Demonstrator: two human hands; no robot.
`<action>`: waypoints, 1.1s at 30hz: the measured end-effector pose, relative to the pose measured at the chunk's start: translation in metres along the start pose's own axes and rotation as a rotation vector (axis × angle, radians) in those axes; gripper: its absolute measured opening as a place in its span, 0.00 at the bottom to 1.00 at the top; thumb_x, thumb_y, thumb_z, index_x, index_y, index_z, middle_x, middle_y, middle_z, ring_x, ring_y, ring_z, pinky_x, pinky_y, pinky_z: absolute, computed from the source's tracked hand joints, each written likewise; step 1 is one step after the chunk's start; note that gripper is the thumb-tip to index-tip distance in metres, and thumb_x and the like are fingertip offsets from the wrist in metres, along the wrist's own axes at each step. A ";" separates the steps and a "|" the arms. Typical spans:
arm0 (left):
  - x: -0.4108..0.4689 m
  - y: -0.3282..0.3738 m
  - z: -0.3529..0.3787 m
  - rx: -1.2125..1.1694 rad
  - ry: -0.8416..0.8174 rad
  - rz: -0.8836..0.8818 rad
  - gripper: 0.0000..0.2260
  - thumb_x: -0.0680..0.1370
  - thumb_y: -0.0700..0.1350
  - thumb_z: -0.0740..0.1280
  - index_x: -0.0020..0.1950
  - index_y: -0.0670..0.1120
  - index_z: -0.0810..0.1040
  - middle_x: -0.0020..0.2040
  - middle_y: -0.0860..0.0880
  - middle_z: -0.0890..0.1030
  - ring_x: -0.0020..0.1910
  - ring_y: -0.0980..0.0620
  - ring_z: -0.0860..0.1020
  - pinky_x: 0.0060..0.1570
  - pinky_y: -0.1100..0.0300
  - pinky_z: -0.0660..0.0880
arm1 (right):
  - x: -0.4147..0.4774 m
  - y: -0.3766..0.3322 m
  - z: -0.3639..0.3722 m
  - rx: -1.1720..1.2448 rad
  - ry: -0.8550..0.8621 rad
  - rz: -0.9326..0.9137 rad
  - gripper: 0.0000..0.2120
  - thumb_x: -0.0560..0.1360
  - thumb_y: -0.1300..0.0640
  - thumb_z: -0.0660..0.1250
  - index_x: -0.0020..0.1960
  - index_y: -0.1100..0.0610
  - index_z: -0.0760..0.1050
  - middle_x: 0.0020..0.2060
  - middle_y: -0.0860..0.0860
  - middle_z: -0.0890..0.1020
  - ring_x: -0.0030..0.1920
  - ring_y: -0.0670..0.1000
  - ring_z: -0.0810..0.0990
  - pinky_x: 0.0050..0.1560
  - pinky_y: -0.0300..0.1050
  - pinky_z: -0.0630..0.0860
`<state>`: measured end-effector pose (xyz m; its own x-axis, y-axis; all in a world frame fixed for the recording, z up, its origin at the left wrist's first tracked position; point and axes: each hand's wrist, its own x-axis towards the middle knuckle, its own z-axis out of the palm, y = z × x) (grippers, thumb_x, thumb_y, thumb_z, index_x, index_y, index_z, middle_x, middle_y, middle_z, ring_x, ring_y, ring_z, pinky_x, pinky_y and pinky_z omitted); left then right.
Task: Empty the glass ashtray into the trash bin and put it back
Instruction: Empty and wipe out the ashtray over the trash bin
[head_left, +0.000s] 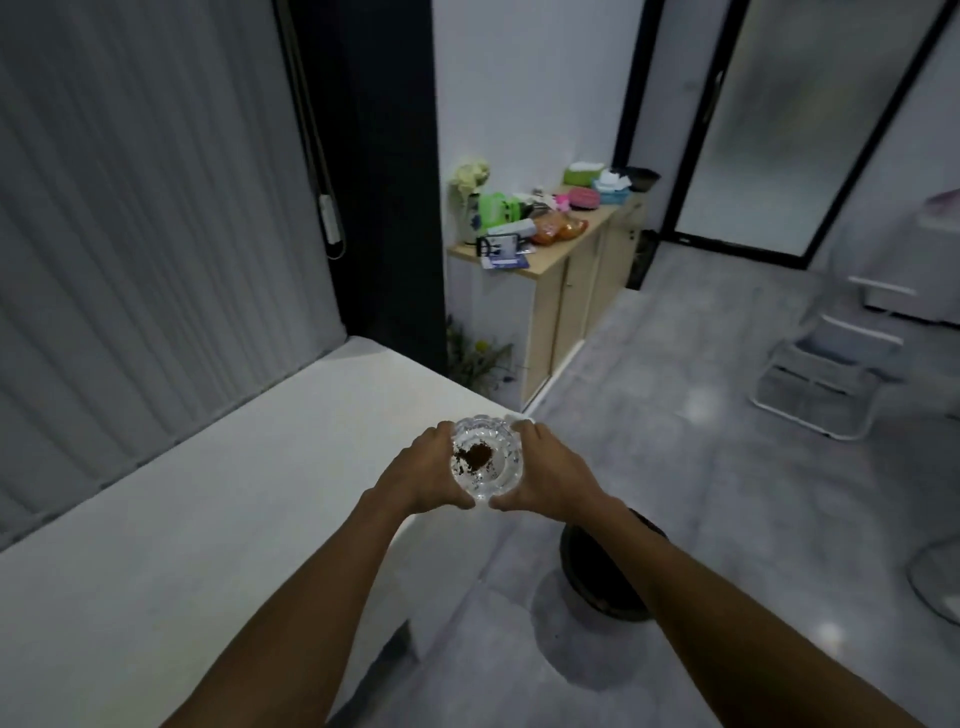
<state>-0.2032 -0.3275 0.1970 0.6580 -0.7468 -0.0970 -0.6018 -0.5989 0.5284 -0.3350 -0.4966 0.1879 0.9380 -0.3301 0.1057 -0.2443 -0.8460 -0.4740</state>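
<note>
A clear glass ashtray (485, 461) with a brown heap of ash in its bowl is held level between both hands near the corner of the white table (218, 499). My left hand (421, 473) grips its left side and my right hand (550, 475) grips its right side. The round black trash bin (597, 577) stands on the floor below my right forearm, which hides part of it.
A grey blind covers the wall to the left. A wooden cabinet (561, 291) loaded with clutter stands ahead against the wall. A white rack (826, 374) and a fan base (935, 577) stand on the grey floor to the right.
</note>
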 end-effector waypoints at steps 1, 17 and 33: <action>0.007 0.014 0.012 -0.013 -0.017 0.034 0.45 0.56 0.56 0.83 0.70 0.52 0.70 0.62 0.52 0.78 0.58 0.48 0.79 0.56 0.46 0.81 | -0.009 0.016 -0.008 0.001 0.005 0.033 0.49 0.60 0.36 0.82 0.72 0.50 0.63 0.66 0.50 0.73 0.63 0.51 0.75 0.54 0.50 0.78; 0.110 0.168 0.186 -0.121 -0.296 0.256 0.53 0.49 0.63 0.79 0.74 0.52 0.71 0.68 0.50 0.77 0.65 0.48 0.79 0.63 0.47 0.79 | -0.101 0.231 -0.055 0.034 0.019 0.400 0.51 0.58 0.33 0.82 0.72 0.50 0.64 0.64 0.49 0.73 0.60 0.51 0.76 0.52 0.47 0.74; 0.211 0.161 0.262 -0.146 -0.439 0.268 0.50 0.53 0.59 0.81 0.74 0.52 0.71 0.68 0.52 0.76 0.66 0.50 0.77 0.64 0.48 0.77 | -0.059 0.325 -0.012 0.080 -0.013 0.514 0.49 0.61 0.34 0.81 0.73 0.52 0.63 0.64 0.51 0.73 0.60 0.52 0.77 0.53 0.49 0.78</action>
<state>-0.2801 -0.6574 0.0403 0.2194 -0.9376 -0.2698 -0.6327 -0.3472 0.6922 -0.4723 -0.7575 0.0379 0.7053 -0.6885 -0.1689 -0.6549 -0.5416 -0.5270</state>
